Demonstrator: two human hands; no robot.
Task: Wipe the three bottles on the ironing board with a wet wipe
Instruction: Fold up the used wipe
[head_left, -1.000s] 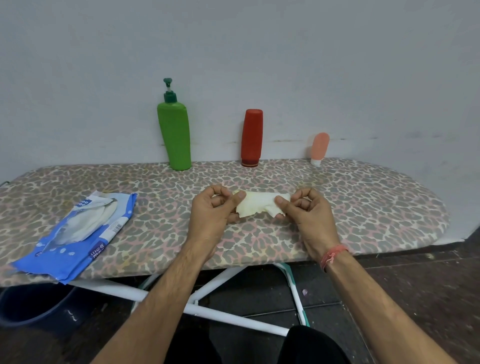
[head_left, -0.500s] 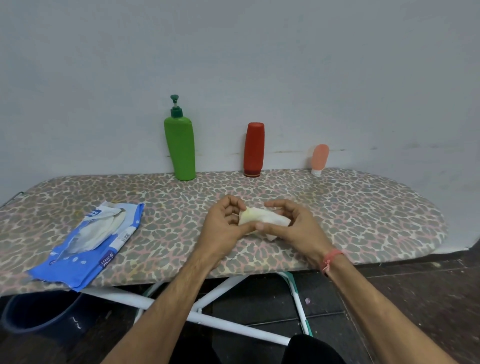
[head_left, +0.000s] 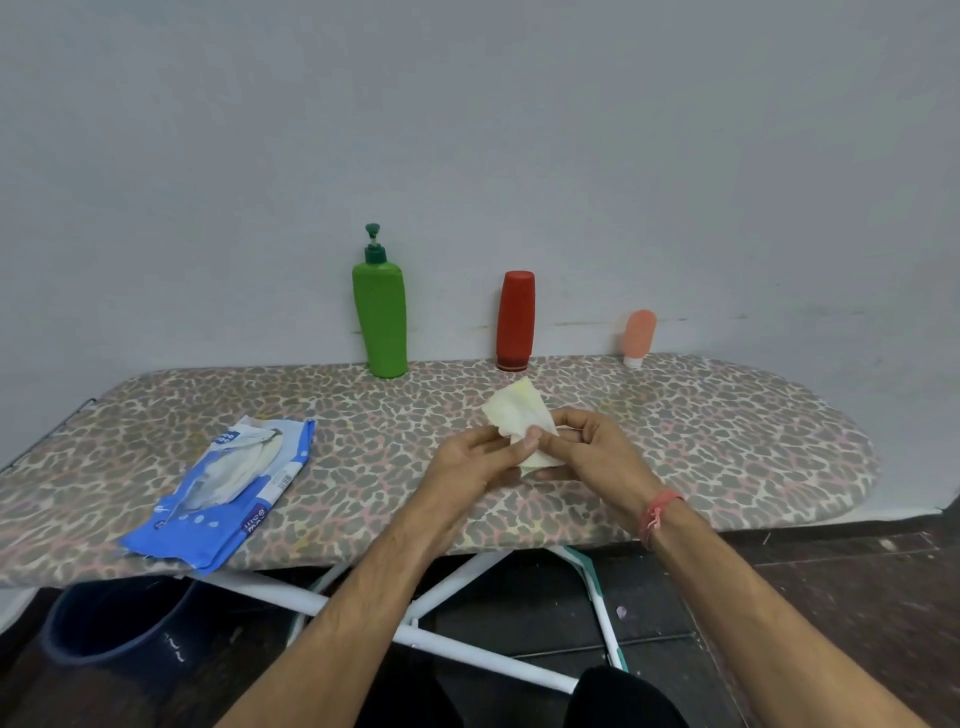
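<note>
A: Where are the hands?

B: Left hand (head_left: 475, 460) and right hand (head_left: 587, 449) meet above the surface (head_left: 727, 431), both pinching one pale, crumpled, yellow-tinged wipe (head_left: 517, 418) between curled fingers.

A: And the bottles?

B: Three, upright in a row at the far edge by the wall: a tall green pump bottle (head_left: 380, 317), a red bottle (head_left: 515, 322), and a small peach tube (head_left: 639, 335). One blue wipe pack (head_left: 228, 493) lies at left.

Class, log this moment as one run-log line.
stage: wipe prep | left hand and right hand: both hold wet wipe | green bottle, red bottle, pink bottle: upright, untouched
</note>
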